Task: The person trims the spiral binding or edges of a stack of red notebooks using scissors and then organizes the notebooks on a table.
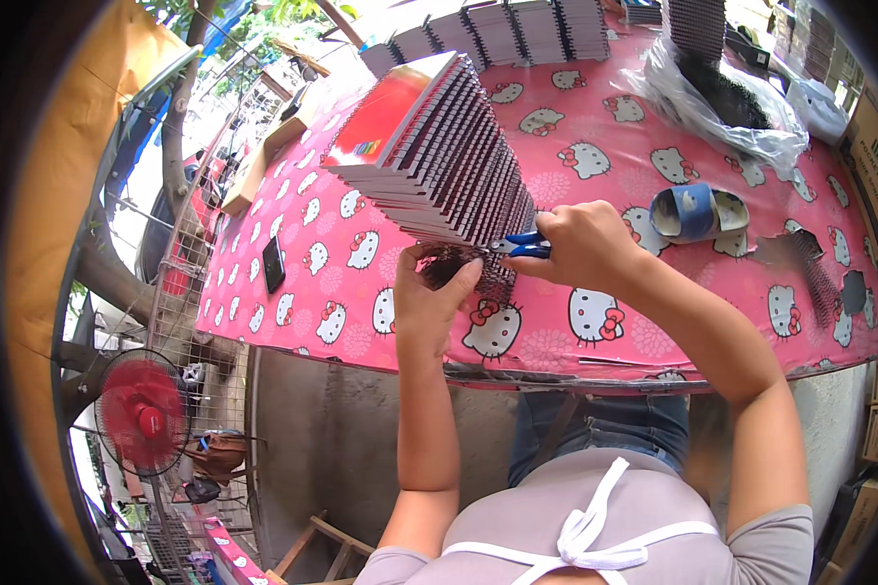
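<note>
A tall stack of spiral-bound notebooks [473,161] with a red cover on top stands on the table, its dark coil edges toward the right. My right hand [590,242] is closed around pliers [525,246] with blue handles. Their jaws touch the coil edge low on the stack. My left hand [429,297] is curled at the stack's near lower corner, thumb and fingers around dark spiral wire [446,268]. More dark wire [498,283] shows beside the thumb. The exact spot between the plier jaws is too small to make out.
The table has a pink printed cover [341,283]. On it lie a black phone [275,265], a blue roll-like item [688,213] and loose wire coils [815,278]. Behind are a row of notebooks [502,34] and a plastic bag [683,102]. A carton [873,185] stands right, a red fan [144,414] left.
</note>
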Available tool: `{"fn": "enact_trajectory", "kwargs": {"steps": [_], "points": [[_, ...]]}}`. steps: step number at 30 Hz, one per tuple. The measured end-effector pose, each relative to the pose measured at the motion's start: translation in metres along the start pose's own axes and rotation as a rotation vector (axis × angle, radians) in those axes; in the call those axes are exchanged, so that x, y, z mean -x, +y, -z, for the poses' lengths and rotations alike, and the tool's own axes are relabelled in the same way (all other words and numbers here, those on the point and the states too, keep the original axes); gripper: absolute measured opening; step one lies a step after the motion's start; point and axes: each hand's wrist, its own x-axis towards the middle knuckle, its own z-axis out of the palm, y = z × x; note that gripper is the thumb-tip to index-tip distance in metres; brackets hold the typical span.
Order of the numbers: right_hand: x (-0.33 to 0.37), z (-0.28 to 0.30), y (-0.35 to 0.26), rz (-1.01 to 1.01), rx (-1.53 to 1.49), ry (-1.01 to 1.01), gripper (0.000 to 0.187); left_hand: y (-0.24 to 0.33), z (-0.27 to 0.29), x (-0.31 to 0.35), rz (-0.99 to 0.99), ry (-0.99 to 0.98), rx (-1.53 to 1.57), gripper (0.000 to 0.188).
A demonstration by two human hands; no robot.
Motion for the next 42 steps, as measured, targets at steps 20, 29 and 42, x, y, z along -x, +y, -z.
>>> {"fn": "enact_trajectory", "kwargs": {"steps": [20, 29, 42], "points": [[0.006, -0.002, 0.002, -0.055, -0.004, -0.064, 0.054, -0.010, 0.002, -0.001, 0.096, -0.036, 0.019, 0.049], [0.004, -0.017, 0.015, 0.208, 0.265, 0.290, 0.060, -0.006, -0.002, 0.001, 0.063, -0.012, -0.020, 0.049], [0.004, -0.007, 0.010, 0.173, 0.165, 0.200, 0.063, -0.008, -0.003, 0.001, 0.000, -0.003, -0.086, 0.048]]}}
